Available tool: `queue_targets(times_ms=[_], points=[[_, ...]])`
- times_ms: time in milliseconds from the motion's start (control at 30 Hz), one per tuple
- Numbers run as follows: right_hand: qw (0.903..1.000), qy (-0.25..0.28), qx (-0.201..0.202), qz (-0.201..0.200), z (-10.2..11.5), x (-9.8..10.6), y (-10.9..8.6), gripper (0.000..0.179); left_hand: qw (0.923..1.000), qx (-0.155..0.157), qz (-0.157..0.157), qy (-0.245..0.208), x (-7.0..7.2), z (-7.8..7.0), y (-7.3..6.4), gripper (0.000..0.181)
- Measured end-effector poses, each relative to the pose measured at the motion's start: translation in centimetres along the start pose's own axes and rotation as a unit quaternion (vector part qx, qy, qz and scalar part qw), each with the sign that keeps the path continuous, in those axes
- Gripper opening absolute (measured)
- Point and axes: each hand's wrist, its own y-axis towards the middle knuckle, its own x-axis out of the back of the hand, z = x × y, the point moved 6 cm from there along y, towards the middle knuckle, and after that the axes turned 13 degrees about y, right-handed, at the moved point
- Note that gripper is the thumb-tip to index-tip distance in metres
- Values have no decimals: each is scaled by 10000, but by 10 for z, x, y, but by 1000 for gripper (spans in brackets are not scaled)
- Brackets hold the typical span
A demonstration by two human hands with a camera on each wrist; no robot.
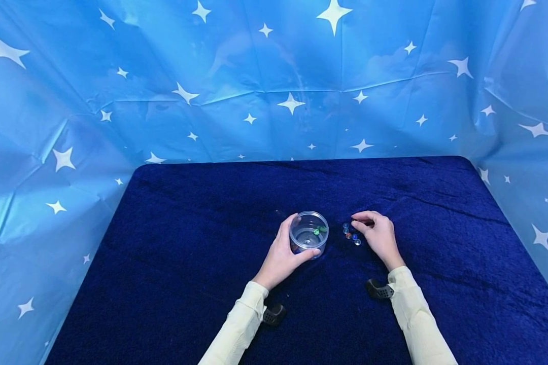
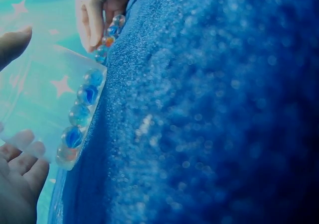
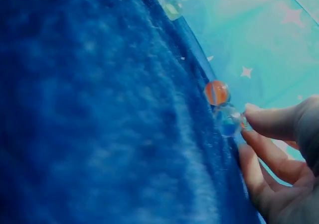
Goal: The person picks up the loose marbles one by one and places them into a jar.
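A clear round plastic jar (image 1: pixel 309 223), open at the top, stands on the dark blue cloth. My left hand (image 1: pixel 283 253) grips it from the left, thumb at the near side and fingers around the far side. Glass marbles (image 2: pixel 79 114) lie on its bottom, blue and orange swirls among them; green ones show in the head view. To the jar's right, several loose marbles (image 1: pixel 348 235) form a small cluster on the cloth. Beside them my right hand (image 1: pixel 379 235) pinches a small marble (image 3: pixel 243 122) between thumb and fingertips, mostly hidden by them.
Dark blue velvety cloth (image 1: pixel 187 243) covers the table, with slight creases on the right. A blue curtain with white stars (image 1: pixel 292 104) hangs behind and at both sides. Black wrist cameras (image 1: pixel 274 315) sit at both sleeves.
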Motion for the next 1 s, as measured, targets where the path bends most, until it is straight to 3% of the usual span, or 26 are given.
queue_targets(times_ms=[133,300,567,733,1000], points=[[9978,531,-210,-340,2,7,1,14,10000,-5,12,-9,0,0,0,94],[9870,1446,-358,-597,16,11,2,19,10000,-33,3,-39,0,0,0,94],[9703,2379,-13,-443,56,6,-2,14,10000,-61,-3,-8,0,1,1,94],[9657,2573,154,-311,74,3,-5,13,10000,-60,-22,-27,0,1,2,94],[9702,2411,240,40,89,-11,-13,13,9999,-112,-66,7,-1,1,2,94]])
